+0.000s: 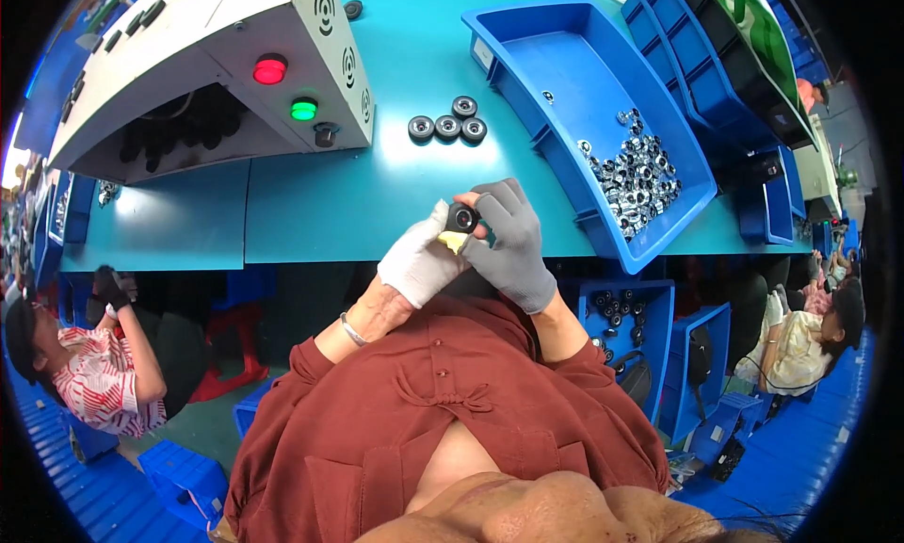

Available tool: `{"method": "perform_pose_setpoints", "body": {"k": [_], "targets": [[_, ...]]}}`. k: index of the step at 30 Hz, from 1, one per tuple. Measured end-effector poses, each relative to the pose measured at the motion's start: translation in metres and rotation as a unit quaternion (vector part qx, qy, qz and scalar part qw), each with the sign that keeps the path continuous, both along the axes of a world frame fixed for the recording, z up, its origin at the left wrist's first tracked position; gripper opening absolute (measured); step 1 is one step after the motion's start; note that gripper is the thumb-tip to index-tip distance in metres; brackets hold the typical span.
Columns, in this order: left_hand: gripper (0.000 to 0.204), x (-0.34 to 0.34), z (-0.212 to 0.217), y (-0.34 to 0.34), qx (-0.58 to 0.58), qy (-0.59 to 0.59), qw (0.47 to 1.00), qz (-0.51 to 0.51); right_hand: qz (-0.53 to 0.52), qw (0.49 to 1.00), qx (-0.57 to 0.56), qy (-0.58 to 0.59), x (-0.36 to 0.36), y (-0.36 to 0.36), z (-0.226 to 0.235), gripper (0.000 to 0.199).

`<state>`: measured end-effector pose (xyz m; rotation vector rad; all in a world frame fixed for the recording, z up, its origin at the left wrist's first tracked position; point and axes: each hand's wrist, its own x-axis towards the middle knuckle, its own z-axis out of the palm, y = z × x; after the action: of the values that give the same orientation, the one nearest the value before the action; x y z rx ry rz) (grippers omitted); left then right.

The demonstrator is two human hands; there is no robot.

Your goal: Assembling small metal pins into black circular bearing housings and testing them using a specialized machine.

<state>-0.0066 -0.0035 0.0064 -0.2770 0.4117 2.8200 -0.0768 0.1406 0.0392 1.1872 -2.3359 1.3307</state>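
Note:
Just off the near edge of the table, I hold a small black wheel (pixel 461 219) with a round metal centre between both hands. My left hand (pixel 419 258), in a white glove, grips its left side. My right hand (pixel 510 243), in a grey glove with some bare fingertips, closes on it from the right. A small yellow piece (pixel 453 241) shows just below the wheel between my hands; I cannot tell what it is. Beyond my hands, several similar black wheels (pixel 448 129) lie grouped on the table.
A blue bin (pixel 565 133) with many shiny metal parts (pixel 633 180) stands right. At left is a white machine (pixel 235 44) with red and green lights and black wheels inside. More blue bins (pixel 670 355) sit below the table's right side. People sit at both sides.

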Motion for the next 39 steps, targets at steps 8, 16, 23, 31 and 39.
{"method": "perform_pose_setpoints", "body": {"k": [8,16,23,31,39], "targets": [[0.039,0.003,0.003,-0.001,-0.183,0.03,0.981,0.049,0.014,0.999,0.008,-0.037,0.009,0.007,0.007,0.043],[0.034,0.003,0.009,0.0,-0.427,0.021,0.897,0.113,0.059,0.819,-0.247,-0.514,0.02,0.013,-0.002,0.039],[0.031,0.003,0.009,-0.001,-0.416,0.0,0.906,0.082,0.006,0.861,-0.186,-0.473,0.019,0.008,0.002,0.031],[0.026,-0.002,0.007,0.002,-0.434,-0.011,0.897,0.078,-0.054,0.91,-0.109,-0.397,0.024,0.007,-0.001,0.03],[0.024,-0.008,-0.004,0.001,-0.274,-0.025,0.958,0.075,-0.029,0.882,-0.168,-0.44,0.021,0.008,-0.001,0.033]]}}
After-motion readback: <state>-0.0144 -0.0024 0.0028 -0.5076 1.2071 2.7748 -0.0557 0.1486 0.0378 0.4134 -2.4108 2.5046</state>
